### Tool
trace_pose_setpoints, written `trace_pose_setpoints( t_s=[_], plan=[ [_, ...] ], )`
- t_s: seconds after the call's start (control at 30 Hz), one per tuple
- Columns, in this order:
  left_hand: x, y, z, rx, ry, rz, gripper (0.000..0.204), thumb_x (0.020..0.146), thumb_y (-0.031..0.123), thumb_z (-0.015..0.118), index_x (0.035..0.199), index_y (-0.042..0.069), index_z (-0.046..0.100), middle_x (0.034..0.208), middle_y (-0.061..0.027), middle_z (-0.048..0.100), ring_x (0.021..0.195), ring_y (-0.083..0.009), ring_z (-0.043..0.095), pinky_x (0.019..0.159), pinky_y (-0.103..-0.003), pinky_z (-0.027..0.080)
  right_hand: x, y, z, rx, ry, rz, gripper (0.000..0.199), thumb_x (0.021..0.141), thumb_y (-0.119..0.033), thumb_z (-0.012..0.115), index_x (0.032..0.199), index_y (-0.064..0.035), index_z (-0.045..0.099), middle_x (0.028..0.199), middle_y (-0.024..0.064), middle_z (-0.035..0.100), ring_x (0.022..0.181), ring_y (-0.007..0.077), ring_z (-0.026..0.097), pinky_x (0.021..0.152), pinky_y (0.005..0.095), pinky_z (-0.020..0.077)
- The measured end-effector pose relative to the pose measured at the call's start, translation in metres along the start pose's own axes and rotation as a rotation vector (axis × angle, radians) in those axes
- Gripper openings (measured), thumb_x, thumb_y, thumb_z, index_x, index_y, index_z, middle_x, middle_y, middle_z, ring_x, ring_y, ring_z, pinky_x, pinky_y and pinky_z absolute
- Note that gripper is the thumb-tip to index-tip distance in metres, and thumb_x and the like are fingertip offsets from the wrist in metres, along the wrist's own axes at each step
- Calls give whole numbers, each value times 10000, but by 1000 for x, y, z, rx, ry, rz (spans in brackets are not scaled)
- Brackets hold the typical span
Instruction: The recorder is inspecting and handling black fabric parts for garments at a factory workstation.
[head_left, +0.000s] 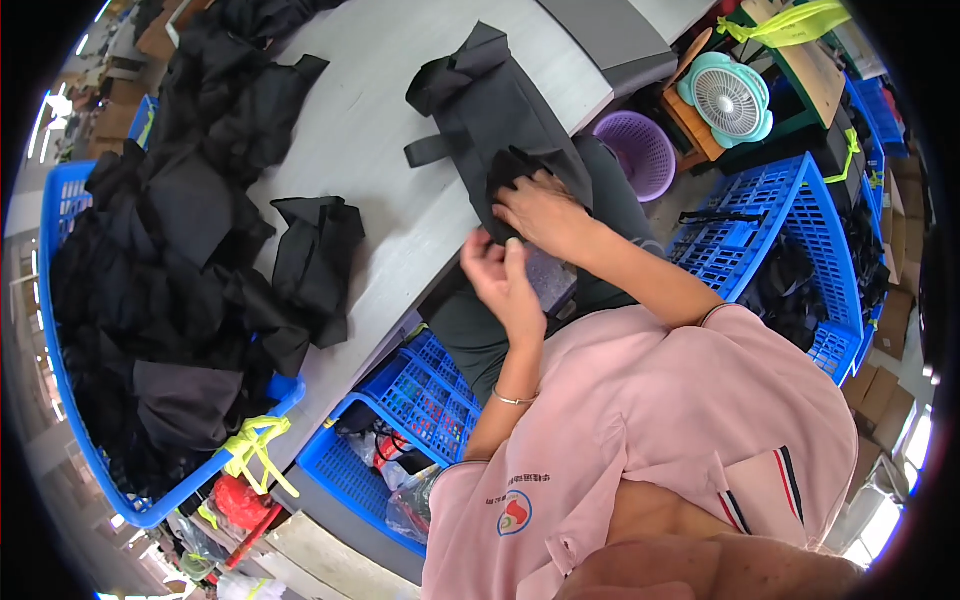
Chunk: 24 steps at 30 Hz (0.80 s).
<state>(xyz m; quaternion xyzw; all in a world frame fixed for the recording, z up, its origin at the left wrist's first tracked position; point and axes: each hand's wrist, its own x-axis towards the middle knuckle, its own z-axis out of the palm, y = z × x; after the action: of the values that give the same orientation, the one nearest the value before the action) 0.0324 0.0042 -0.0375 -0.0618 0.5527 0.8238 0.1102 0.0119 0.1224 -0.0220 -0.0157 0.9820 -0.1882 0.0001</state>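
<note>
Grey table [365,130] | black fabric [507,125] — under right hand [545,208], grip unclear | left hand [507,287] — by its edge, digits apart

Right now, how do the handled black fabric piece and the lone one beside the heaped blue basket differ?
The handled piece looks longer than the lone piece.
A strap-like band sticks out from the handled piece; none shows on the lone piece.
The right hand touches the handled piece; neither hand touches the lone piece.
Both are black.
</note>
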Motion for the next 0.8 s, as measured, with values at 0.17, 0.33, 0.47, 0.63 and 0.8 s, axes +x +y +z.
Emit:
trace_pose_setpoints(
  t_s=[0.17, 0.33, 0.47, 0.63, 0.8],
  plan=[
    [14, 23, -13, 743, 164, 501, 444, 841, 10, 698, 1268, 1, 578, 1142, -107, 578, 941, -175, 557, 780, -263, 472, -14, 0, 25, 110, -8, -50, 268, 942, -192, 529, 1160, -60, 611, 1098, 213, 608, 1050, 403, 572, 925, 489, 476],
    [-17, 28, -25, 490, 0, 292, 211, 874, -54, 647, 1081, -25, 664, 844, -28, 626, 725, -88, 563, 685, -229, 476, -21, 19, 18, 87, 79, -78, 234, 925, -269, 560, 999, -80, 677, 1011, 175, 658, 972, 369, 609, 879, 475, 482],
    [-15, 28, -39, 90, 2, -55, 274, 970, 205, 632, 1136, -13, 641, 927, -57, 673, 794, -130, 631, 742, -264, 517, -38, 13, 5, 40, 18, 42, 218, 898, -281, 593, 974, -95, 677, 953, 153, 653, 975, 344, 618, 843, 483, 488],
    [16, 16, -32, -246, -110, -213, 356, 964, 199, 655, 1259, 8, 596, 1251, -107, 626, 1117, -176, 608, 955, -323, 501, -89, -27, -21, 194, -264, -146, 160, 884, -168, 622, 852, -22, 678, 872, 174, 669, 773, 325, 674, 680, 417, 544],
    [5, 17, -26, -111, -140, -294, 419, 916, 200, 727, 1280, 38, 599, 1260, -71, 623, 1129, -179, 600, 997, -330, 483, -121, -9, -79, 843, 406, 141, 120, 905, -64, 649, 968, 29, 690, 964, 116, 707, 834, 176, 694, 709, 286, 558]
  ],
)
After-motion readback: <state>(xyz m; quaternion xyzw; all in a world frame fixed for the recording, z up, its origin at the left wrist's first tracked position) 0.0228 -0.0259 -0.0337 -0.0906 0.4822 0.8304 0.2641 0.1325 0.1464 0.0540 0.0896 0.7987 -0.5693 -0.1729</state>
